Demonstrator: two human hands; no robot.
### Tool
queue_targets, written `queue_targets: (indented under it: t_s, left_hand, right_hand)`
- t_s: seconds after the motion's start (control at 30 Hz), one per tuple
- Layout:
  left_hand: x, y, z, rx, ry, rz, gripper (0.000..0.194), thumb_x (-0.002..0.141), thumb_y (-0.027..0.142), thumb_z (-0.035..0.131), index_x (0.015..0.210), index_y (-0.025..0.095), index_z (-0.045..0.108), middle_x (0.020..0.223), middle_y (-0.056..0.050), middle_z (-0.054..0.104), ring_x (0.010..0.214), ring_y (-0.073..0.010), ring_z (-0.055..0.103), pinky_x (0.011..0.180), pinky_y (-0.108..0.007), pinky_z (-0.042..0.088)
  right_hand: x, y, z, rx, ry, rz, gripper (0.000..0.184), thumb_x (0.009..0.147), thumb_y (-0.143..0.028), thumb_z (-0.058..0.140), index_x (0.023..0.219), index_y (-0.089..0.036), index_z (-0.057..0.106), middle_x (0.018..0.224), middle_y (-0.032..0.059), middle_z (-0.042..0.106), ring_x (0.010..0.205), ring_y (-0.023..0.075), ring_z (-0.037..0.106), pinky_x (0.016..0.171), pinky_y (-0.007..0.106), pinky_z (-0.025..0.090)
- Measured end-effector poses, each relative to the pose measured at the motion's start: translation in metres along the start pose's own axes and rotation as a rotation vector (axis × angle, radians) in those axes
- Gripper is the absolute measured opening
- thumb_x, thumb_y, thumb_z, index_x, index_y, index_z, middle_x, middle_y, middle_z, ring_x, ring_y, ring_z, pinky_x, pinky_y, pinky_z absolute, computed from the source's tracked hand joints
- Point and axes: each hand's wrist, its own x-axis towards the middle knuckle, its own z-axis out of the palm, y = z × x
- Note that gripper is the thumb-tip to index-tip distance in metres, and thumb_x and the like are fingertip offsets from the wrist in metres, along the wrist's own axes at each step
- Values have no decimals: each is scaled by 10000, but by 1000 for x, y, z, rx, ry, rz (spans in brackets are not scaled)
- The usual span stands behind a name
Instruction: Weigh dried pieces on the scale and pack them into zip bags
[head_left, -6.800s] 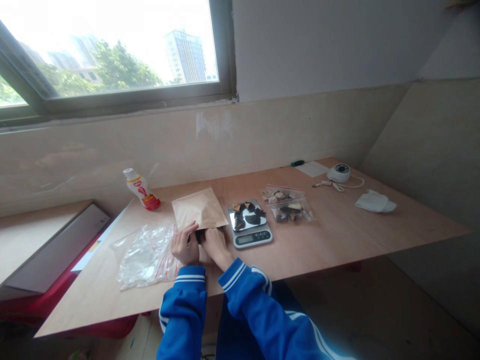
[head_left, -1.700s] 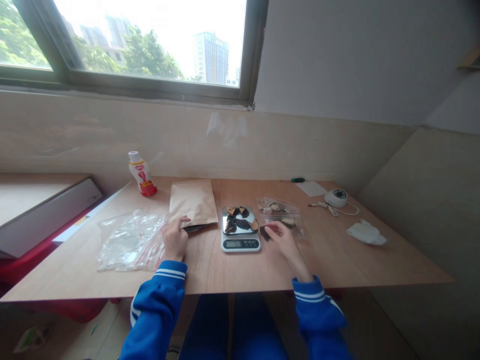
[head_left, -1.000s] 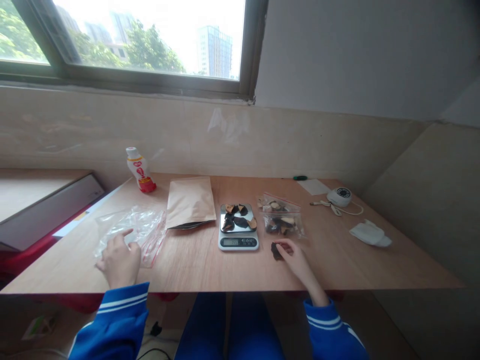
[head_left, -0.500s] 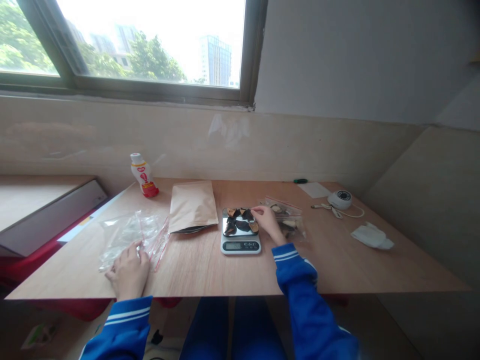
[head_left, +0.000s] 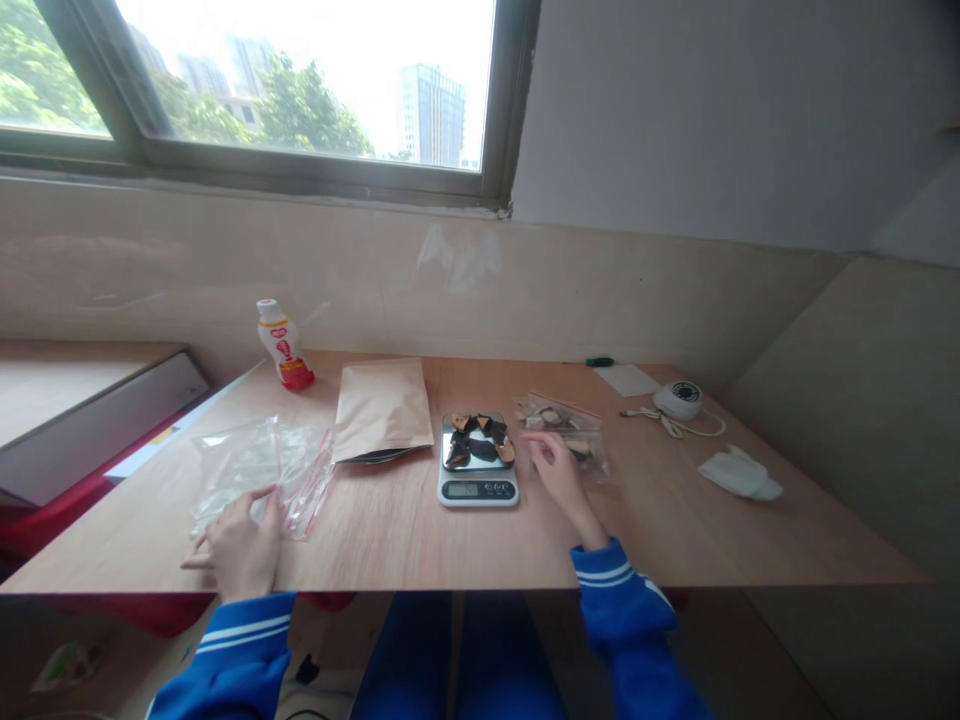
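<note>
Several dried, dark-edged slices (head_left: 482,450), some with tan faces, lie around the steel plate of a small white digital kitchen scale (head_left: 478,492). Just right of the scale hovers my right hand (head_left: 556,468), fingers loosely apart with nothing visible in them. Behind and beside it are clear zip bags (head_left: 592,447) holding similar slices, partly covered by the hand. My left hand (head_left: 244,540) rests with spread fingers at the near edge of flat clear zip bags (head_left: 255,460). Between those bags and the scale lies a brown kraft paper pouch (head_left: 384,408), its dark mouth towards me.
A white and red bottle (head_left: 285,345) stands at the back left. On the right are a white dome camera (head_left: 677,400) with its cable, a crumpled white tissue (head_left: 741,473), a sheet of paper (head_left: 628,380) and a green-handled tool (head_left: 599,362). The table (head_left: 390,550) ends close to me.
My right hand has drawn back from the slices on the scale to the right, and its pinched fingers have parted. The left hand has shifted slightly, fingers spreading more.
</note>
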Motion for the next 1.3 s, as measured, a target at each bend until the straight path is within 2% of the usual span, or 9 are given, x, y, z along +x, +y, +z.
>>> queue_targets:
  t_s: [0.2,0.33,0.4,0.5,0.63,0.83,0.97,1.17,1.3]
  left_hand:
    - [-12,34,-30,-47,309,-149,392,862,538,359,966,263,618,1086,-55,664,1088,-336,539,922,-611,306]
    - [-30,84,-52,-145,375,144,325,886,445,442,994,213,642,1018,-61,684,1021,-276,587,992,-511,300]
    - [-42,112,-56,-215,309,349,241,898,368,466,996,232,638,1036,-34,683,1010,-235,598,998,-457,289]
    - [-62,148,-53,-328,214,596,162,890,290,510,984,256,637,998,-11,692,950,-203,619,952,-401,296]
    - [-83,175,-40,-460,119,740,171,871,229,549,1028,248,613,995,-29,697,940,-193,631,909,-367,289]
    - [-88,180,-36,-573,81,722,435,850,237,571,1269,205,456,1197,-120,608,1118,-241,564,915,-377,320]
    - [-85,177,-42,-558,150,784,475,836,213,592,1291,249,462,1229,-108,569,1114,-238,552,935,-385,329]
    - [-89,173,-46,-522,243,789,556,796,191,630,1321,273,465,1224,-108,487,1097,-242,523,921,-377,388]
    - [-91,169,-50,-531,152,901,549,798,158,588,1325,261,472,1254,-105,525,1129,-264,507,949,-403,368]
  right_hand:
    - [-26,-23,-8,60,-168,34,250,884,-309,432,919,-207,658,952,63,635,887,206,602,761,318,481]
    - [-29,-59,-3,152,-308,-2,252,916,-341,435,979,-226,650,995,37,640,906,178,595,785,290,466]
    - [-28,-79,1,208,-362,-37,257,924,-361,436,1021,-235,637,1030,29,641,928,165,592,797,275,462]
    - [-26,-101,8,260,-426,-80,260,910,-376,473,1075,-228,610,1060,31,641,885,151,600,757,260,473]
    - [-25,-110,13,276,-369,-82,259,903,-375,496,1062,-204,607,1014,40,657,799,144,611,707,260,478]
    - [-22,-106,6,354,-304,-75,250,932,-329,452,1058,-209,631,938,26,685,871,158,634,787,277,469]
    - [-22,-107,6,401,-330,-61,275,934,-330,450,1104,-220,635,902,21,691,874,160,631,801,280,463]
    - [-26,-107,14,463,-281,49,244,862,-380,572,964,-199,698,760,18,687,749,164,616,745,289,464]
    - [-29,-107,22,606,-275,159,252,792,-422,651,827,-174,676,631,-5,615,618,136,566,622,257,451]
